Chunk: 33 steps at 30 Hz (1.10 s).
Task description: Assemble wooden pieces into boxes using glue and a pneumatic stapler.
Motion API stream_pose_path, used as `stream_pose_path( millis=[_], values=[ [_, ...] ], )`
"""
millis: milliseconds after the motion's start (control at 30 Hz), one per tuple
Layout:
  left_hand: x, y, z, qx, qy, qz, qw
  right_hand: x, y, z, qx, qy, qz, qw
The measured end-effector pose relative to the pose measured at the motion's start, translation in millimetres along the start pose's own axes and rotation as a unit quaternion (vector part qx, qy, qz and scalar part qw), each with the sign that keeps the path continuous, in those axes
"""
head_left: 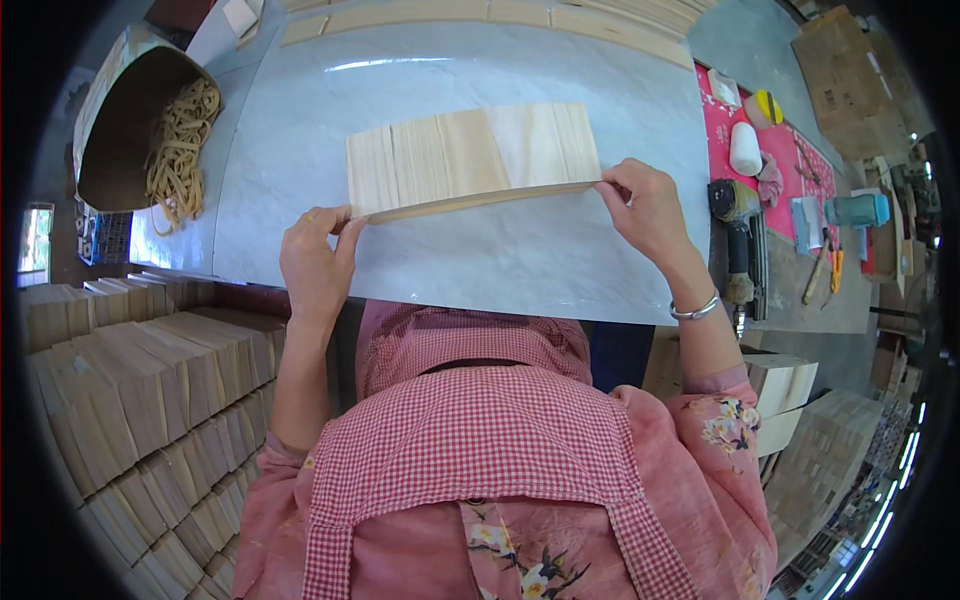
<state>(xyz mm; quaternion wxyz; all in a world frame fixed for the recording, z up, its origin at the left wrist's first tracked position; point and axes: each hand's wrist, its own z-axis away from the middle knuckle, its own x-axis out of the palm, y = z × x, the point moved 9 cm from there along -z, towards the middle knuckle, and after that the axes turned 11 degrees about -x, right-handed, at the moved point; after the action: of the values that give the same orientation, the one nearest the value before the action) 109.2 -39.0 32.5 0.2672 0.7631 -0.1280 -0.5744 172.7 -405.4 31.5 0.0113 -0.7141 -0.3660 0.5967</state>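
Observation:
A pale wooden board [470, 150] with straight grain lies crosswise in front of me on the marbled grey-white tabletop [480, 260]. My left hand [318, 258] pinches its near left corner between thumb and fingers. At the near right corner, my right hand [645, 205] grips the board in the same way; a silver bangle [696, 308] circles that wrist. Along the near side runs a yellower wooden edge. Whether this is the board's own thickness or a second piece beneath, I cannot tell.
Long wooden strips [420, 14] line the far edge. At left, an open container [120, 140] holds tangled tan bands [185, 150]. Stacked wooden boards [150, 370] fill the lower left. A white spool [745, 150], yellow tape roll [763, 108] and orange-handled tool [837, 270] lie at right.

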Motion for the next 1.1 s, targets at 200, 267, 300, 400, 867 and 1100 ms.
stream_pose_path(
  millis=[200, 267, 300, 400, 867, 1100],
  values=[
    [-12, -17, -7, 0.003, -0.034, 0.035, 0.999, 10, -22, 10, -0.007, -0.012, -0.014, 1.0],
    [-15, -17, -8, 0.009, -0.045, 0.034, 0.998, 11, -25, 11, -0.001, -0.01, -0.024, 1.0],
    [-14, -19, -8, -0.001, -0.051, 0.035, 0.998, 11, -26, 11, 0.002, -0.011, -0.019, 1.0],
    [-13, -20, -10, -0.027, -0.067, 0.037, 0.997, 10, -24, 11, 0.009, -0.015, -0.004, 1.0],
    [94, 195, -19, 0.307, -0.17, -0.083, 0.933, 24, 18, -20, 0.118, 0.241, -0.206, 0.941],
    [127, 179, -28, 0.272, -0.224, -0.023, 0.936, 31, 16, -22, 0.138, 0.235, -0.184, 0.944]
  ],
)
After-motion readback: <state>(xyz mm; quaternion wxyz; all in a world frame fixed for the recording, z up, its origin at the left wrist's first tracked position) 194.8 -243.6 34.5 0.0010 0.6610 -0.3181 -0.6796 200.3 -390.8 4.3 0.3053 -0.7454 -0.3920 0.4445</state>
